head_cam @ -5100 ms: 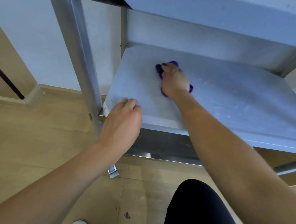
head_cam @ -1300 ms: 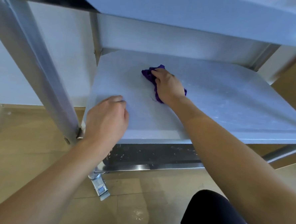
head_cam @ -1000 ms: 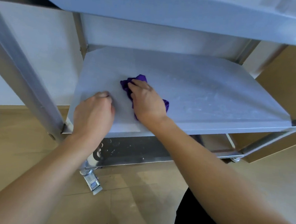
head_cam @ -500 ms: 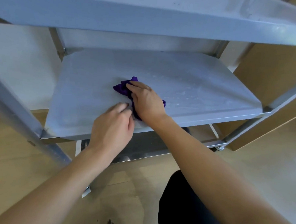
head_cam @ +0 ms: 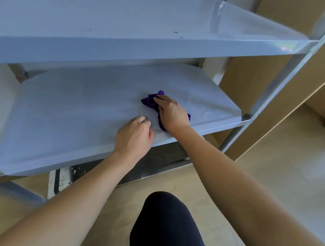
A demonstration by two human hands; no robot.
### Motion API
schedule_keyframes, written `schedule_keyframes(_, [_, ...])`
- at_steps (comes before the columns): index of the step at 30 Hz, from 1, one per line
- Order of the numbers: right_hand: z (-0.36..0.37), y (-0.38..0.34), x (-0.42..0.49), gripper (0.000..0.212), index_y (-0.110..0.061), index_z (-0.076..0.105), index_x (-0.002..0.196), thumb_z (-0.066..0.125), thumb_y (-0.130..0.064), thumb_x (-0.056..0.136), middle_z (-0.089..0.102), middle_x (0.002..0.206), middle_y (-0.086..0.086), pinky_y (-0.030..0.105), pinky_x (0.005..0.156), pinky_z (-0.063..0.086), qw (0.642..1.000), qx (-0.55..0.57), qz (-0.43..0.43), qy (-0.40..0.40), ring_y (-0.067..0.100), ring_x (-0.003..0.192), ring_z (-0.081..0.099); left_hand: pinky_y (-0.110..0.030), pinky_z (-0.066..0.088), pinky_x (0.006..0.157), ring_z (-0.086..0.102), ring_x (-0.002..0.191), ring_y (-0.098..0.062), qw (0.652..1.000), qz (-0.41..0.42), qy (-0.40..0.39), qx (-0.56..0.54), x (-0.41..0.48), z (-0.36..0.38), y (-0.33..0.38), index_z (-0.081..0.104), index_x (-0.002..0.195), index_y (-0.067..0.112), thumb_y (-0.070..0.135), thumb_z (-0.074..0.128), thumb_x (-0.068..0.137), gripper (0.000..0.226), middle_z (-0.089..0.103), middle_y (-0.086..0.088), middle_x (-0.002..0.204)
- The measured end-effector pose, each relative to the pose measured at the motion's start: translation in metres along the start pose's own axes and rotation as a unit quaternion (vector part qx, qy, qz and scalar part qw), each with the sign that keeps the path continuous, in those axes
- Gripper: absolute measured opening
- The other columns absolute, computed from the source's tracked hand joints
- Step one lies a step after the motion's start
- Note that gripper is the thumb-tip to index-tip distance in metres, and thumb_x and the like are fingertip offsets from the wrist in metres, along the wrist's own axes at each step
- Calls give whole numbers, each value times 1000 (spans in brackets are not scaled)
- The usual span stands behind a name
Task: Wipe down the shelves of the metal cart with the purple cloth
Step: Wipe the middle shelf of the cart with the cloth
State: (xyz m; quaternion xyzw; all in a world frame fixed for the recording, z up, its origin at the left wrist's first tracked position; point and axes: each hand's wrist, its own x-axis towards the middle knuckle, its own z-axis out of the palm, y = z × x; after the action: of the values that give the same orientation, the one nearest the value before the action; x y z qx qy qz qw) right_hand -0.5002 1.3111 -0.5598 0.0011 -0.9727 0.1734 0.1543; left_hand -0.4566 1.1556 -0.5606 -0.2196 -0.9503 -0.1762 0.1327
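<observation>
The flat grey metal lower shelf (head_cam: 72, 117) of the cart stretches across from the left, with the grey metal upper shelf (head_cam: 125, 25) overhanging it. Near the lower shelf's front edge the person's left hand (head_cam: 134, 136) rests on the metal, its fingers curled under into a loose fist with nothing in it that I can see. Just to its right lies the crumpled purple cloth (head_cam: 148, 102), bunched on the right half of that shelf. The right hand (head_cam: 172, 114) lies over it, fingers laid out fairly straight, pressing it to the surface (only the cloth's edges peek out around the palm). Further right stands the cart's slanted grey metal post (head_cam: 274, 88), with brown board panels (head_cam: 255, 77) behind. Below, a knee in dark fabric (head_cam: 167, 224) hovers over pale wooden flooring (head_cam: 278, 168).
</observation>
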Motion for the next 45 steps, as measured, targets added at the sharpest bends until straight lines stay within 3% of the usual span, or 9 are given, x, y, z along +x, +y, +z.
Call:
schedule_keyframes(10, [-29, 90, 15, 43, -27, 51, 139, 41, -10, 101, 46, 147, -6, 38, 92, 50, 998, -24, 57, 10, 21, 136, 40, -35, 55, 71, 64, 100, -23, 995, -50, 61, -62, 6, 28, 13, 75, 102, 13, 13, 55, 87, 25, 66, 2, 120])
schedule_keyframes(14, [-17, 83, 17, 47, -25, 51, 140, 43, -5, 98, 43, 150, -9, 36, 102, 43, 998, -27, 62, 15, 19, 142, 32, -36, 56, 71, 64, 101, -23, 994, -58, 61, -69, 7, 28, 14, 74, 103, 14, 14, 54, 88, 25, 65, 3, 121])
schedule_keyframes(18, [3, 40, 16, 51, -23, 46, 144, 42, -4, 97, 36, 154, -8, 31, 113, 30, 1000, -13, 15, -13, 18, 145, 26, -36, 56, 71, 64, 98, -25, 993, -63, 72, -67, 8, 25, 12, 75, 103, 15, 13, 57, 86, 24, 66, 4, 119])
schedule_keyframes(24, [12, 12, 18, 49, -22, 55, 136, 51, 1, 93, 46, 146, -9, 38, 93, 50, 1000, 11, -1, -3, 20, 136, 34, -36, 57, 73, 65, 95, -24, 995, -38, 71, -65, 10, 20, 2, 75, 106, 15, 15, 57, 88, 25, 67, 4, 120])
schedule_keyframes(29, [5, 20, 17, 42, -23, 49, 142, 44, -16, 100, 41, 151, -7, 37, 108, 39, 998, 17, -39, -38, 20, 140, 33, -32, 55, 73, 66, 93, -21, 994, -31, 76, -67, 9, 19, 2, 75, 106, 14, 14, 57, 88, 26, 67, 4, 118])
schedule_keyframes(33, [-3, 39, 16, 42, -31, 47, 142, 42, -21, 102, 40, 151, -13, 39, 102, 44, 999, -1, -25, -41, 17, 140, 34, -30, 54, 73, 67, 93, -19, 994, -27, 77, -74, 8, 19, 1, 75, 107, 14, 12, 58, 88, 26, 68, 4, 117])
schedule_keyframes(36, [1, 35, 16, 42, -29, 54, 137, 44, -13, 100, 48, 146, -12, 38, 93, 48, 1000, 2, -10, 0, 20, 133, 40, -32, 56, 70, 66, 92, -21, 993, -36, 83, -69, 8, 22, -1, 75, 105, 15, 13, 57, 87, 26, 68, 5, 118])
schedule_keyframes(39, [9, 26, 17, 47, -24, 59, 132, 46, 0, 93, 54, 140, -9, 40, 93, 46, 1000, 10, -16, 23, 28, 119, 43, -32, 54, 69, 66, 93, -22, 994, -34, 83, -59, 7, 23, -2, 75, 105, 16, 14, 57, 88, 25, 67, 5, 119])
schedule_keyframes(45, [11, 27, 18, 45, -18, 65, 125, 50, 5, 90, 60, 130, -1, 47, 88, 46, 996, 48, -24, 67, 34, 102, 46, -35, 56, 66, 65, 93, -24, 996, -30, 66, -54, 7, 23, -5, 73, 106, 16, 15, 53, 90, 26, 64, 5, 120])
